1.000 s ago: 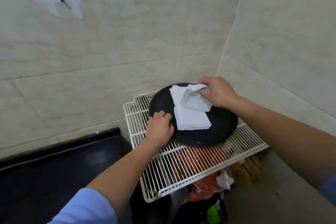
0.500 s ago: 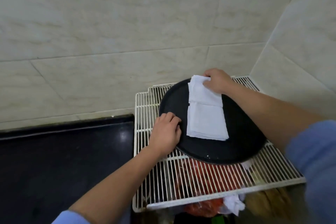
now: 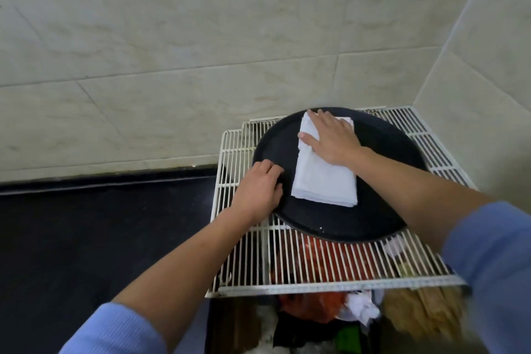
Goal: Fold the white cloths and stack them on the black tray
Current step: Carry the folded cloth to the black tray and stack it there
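A stack of folded white cloths [image 3: 324, 184] is laid near the middle of the round black tray [image 3: 359, 224], slightly toward its 9 o'clock side. The stack's 12 o'clock end is pressed by the right grip [image 3: 334, 141], a bare hand laid flat with fingers straight, nothing held. The tray's rim at 9 o'clock is clasped by the left grip [image 3: 258, 190], fingers curled over the edge. The tray is carried by a white wire rack [image 3: 244, 267]. A black worktop [image 3: 100, 224] is seen at the rack's 9 o'clock, a tiled wall [image 3: 201, 52] behind. Beneath the rack, red and orange items [image 3: 313, 307] are seen, blurred
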